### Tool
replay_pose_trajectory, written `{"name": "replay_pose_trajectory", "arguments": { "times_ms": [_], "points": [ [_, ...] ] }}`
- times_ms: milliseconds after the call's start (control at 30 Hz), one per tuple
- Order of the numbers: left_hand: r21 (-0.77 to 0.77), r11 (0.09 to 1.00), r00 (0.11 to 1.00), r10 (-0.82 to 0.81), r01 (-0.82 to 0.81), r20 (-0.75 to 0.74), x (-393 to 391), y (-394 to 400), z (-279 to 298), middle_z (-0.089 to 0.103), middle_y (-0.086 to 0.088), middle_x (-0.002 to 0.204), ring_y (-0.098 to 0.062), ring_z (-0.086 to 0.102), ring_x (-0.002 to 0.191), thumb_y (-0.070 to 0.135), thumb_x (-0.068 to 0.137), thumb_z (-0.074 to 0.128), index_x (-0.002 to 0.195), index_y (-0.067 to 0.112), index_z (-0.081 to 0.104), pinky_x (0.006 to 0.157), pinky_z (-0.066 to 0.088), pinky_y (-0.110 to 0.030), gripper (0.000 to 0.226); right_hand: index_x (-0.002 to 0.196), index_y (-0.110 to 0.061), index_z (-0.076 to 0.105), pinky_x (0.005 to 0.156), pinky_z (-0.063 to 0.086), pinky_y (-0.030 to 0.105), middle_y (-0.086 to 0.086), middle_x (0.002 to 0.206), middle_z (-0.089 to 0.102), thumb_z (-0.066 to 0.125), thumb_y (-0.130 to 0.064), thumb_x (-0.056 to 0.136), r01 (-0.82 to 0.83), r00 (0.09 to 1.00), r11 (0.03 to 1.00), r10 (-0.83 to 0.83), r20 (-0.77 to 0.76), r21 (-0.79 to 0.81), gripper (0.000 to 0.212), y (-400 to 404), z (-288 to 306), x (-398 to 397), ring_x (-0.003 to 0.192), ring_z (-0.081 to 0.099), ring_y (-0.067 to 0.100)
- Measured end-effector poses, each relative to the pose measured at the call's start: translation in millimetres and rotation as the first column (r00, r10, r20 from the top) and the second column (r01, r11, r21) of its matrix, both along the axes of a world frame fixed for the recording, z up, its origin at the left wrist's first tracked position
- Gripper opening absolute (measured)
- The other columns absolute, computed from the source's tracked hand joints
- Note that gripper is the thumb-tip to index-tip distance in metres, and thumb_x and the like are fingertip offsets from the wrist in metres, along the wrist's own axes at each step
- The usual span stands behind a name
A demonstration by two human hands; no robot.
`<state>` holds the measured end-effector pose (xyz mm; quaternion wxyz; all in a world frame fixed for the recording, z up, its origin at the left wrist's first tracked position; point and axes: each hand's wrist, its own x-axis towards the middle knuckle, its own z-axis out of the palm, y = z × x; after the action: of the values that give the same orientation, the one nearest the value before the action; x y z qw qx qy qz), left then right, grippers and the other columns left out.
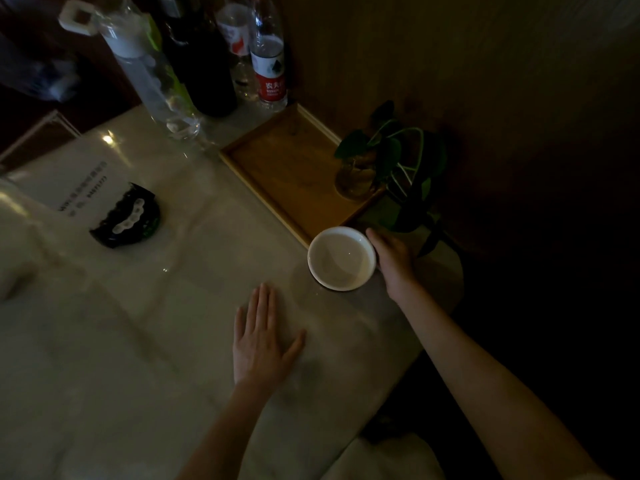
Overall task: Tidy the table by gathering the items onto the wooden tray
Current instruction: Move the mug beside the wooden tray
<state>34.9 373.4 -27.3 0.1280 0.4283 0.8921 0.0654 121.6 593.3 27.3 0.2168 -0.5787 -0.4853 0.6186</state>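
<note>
glossy white ceramic cup [341, 258], matt wooden tray [277, 168], polished marble-look table [138, 323], clear plastic bottles [268, 57], glass plant vase [355, 180]

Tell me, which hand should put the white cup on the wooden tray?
Probably the right hand: it already touches the white cup beside the wooden tray. The left hand lies flat on the table, away from the cup.

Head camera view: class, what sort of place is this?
Probably a dim living or guest room: a pale marble-look table, drink bottles at its far edge, and a wooden tray holding a potted plant.
</note>
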Motion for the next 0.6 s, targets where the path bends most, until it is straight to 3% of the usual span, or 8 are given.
{"name": "replay_pose_trajectory", "arguments": {
  "times_ms": [100, 233, 433, 500, 600],
  "points": [
    [-0.009, 1.0, 1.0, -0.001, 0.001, -0.003, 0.2, -0.1, 0.5, 0.023, -0.01, 0.15, -0.02, 0.014, 0.139, 0.07, 0.082, 0.01, 0.142, 0.009, 0.012, 0.111, 0.003, -0.037, 0.086, 0.1, -0.009, 0.064, 0.061, 0.045, 0.022, -0.003, 0.077, 0.058, 0.055, -0.027, 0.09, -0.043, 0.998, 0.997, 0.04, 0.049, 0.062, 0.022, 2.0, -1.2, -2.9, 0.072, 0.056, 0.009],
    [-0.013, 1.0, 1.0, 0.002, -0.002, 0.0, 0.6, 0.2, 1.5, 0.023, -0.01, 0.15, -0.02, 0.015, 0.139, 0.07, 0.082, 0.008, 0.143, 0.009, 0.016, 0.111, 0.002, -0.036, 0.087, 0.102, -0.006, 0.064, 0.06, 0.044, 0.022, -0.003, 0.075, 0.057, 0.056, -0.028, 0.089, -0.053, 0.996, 0.996, 0.047, 0.079, 0.068, 0.026, 4.6, -0.2, -6.4, 0.071, 0.055, 0.01],
    [0.008, 1.0, 1.0, -0.004, 0.004, -0.002, 0.9, 0.4, 1.8, 0.02, -0.009, 0.151, -0.019, 0.011, 0.14, 0.07, 0.081, 0.007, 0.143, 0.011, 0.015, 0.111, 0.001, -0.037, 0.087, 0.111, -0.009, 0.061, 0.064, 0.046, 0.025, 0.007, 0.097, 0.059, 0.055, -0.032, 0.089, -0.037, 0.994, 0.998, 0.032, 0.102, 0.05, 0.032, 3.7, -0.1, -9.3, 0.093, 0.056, 0.021],
    [0.006, 1.0, 1.0, -0.003, 0.003, -0.009, 0.9, 0.3, 1.7, 0.019, -0.008, 0.151, -0.02, 0.012, 0.139, 0.07, 0.081, 0.006, 0.143, 0.01, 0.015, 0.111, 0.001, -0.037, 0.087, 0.117, -0.008, 0.057, 0.078, 0.048, 0.033, 0.008, 0.101, 0.057, 0.052, -0.032, 0.091, -0.017, 0.995, 1.0, 0.014, 0.101, 0.026, 0.036, 4.8, 0.2, -10.3, 0.097, 0.055, 0.022],
    [0.0, 1.0, 1.0, 0.003, -0.003, -0.009, 1.3, 0.3, 2.0, 0.021, -0.008, 0.151, -0.02, 0.013, 0.139, 0.07, 0.081, 0.006, 0.143, 0.01, 0.015, 0.11, 0.002, -0.037, 0.087, 0.132, -0.015, 0.047, 0.103, 0.042, 0.044, 0.011, 0.128, 0.053, 0.047, -0.037, 0.092, -0.006, 0.993, 1.0, 0.008, 0.117, -0.016, 0.046, 3.9, -3.5, -6.4, 0.118, 0.051, 0.026]
  ]
}}
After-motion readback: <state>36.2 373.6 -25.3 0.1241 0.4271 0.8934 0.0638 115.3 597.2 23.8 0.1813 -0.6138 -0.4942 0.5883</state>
